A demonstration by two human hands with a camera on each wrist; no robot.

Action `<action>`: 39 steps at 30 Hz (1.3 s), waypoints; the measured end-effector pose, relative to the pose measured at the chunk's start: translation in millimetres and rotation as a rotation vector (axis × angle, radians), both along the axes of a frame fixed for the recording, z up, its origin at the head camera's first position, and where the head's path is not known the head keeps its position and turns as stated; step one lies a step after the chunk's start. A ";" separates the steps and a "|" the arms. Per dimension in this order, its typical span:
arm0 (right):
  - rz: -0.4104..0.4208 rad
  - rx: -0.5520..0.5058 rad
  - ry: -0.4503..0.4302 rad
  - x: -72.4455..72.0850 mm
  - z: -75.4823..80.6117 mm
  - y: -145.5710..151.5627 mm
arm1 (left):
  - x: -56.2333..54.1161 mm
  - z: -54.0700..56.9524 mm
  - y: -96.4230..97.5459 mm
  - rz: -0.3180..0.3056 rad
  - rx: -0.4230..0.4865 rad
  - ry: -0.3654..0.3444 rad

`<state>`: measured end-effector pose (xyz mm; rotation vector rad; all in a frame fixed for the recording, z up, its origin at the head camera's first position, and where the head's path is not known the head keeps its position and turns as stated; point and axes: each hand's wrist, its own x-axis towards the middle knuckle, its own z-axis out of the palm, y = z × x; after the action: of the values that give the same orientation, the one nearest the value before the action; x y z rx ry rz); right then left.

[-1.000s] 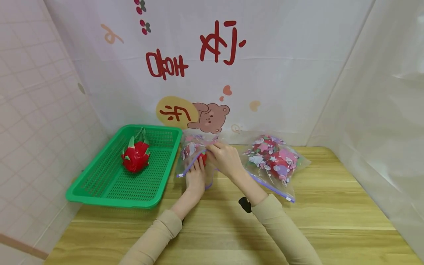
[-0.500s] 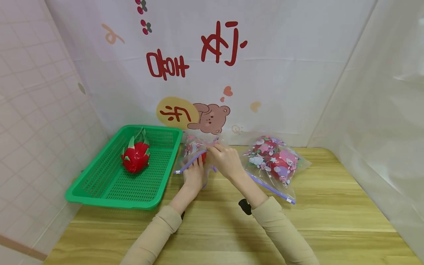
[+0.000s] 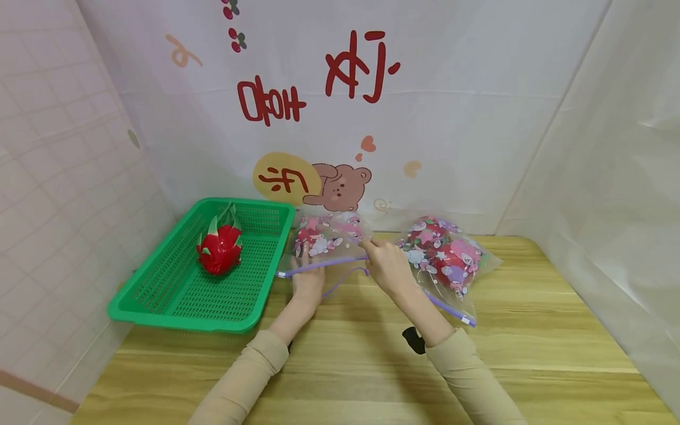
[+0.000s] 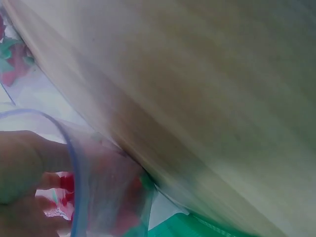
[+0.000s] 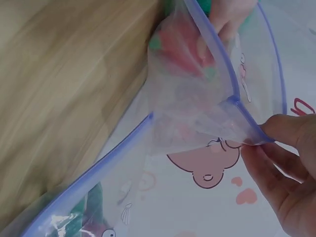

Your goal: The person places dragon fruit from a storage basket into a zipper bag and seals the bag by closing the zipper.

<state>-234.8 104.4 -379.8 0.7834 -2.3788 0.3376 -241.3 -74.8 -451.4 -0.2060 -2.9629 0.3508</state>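
Note:
A clear zip bag (image 3: 345, 227) with pink and white prints and a purple zip edge is at the middle back of the table. My left hand (image 3: 309, 280) reaches inside it, thumb and fingers at a red dragon fruit (image 5: 180, 44) with green tips, seen blurred through the plastic. My right hand (image 3: 390, 265) pinches the right corner of the bag's mouth between thumb and fingers, which shows plainly in the right wrist view. Through the film in the left wrist view, the fingers (image 4: 42, 202) are partly hidden by the zip rim.
On the left stands a green basket (image 3: 186, 321) with one red dragon fruit (image 3: 220, 248) in it. A second zip bag (image 3: 448, 260), filled with red things, lies to the right of my right hand. Behind the wooden table (image 3: 361, 366) is a printed white backdrop (image 3: 451, 118).
My right hand has moved right, drawing the bag's corner with it, so the mouth is stretched wider. My left hand is slightly further left, with its fingers now behind the film.

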 end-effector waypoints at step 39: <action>0.025 -0.107 -0.059 -6.2 -0.9 4.5 | 33.9 130.3 -116.0 -0.058 0.397 -0.019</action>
<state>-241.0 108.9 -380.7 0.7640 -2.3849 0.5000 -207.4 -190.8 -321.1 -0.2447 -2.9583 -0.2474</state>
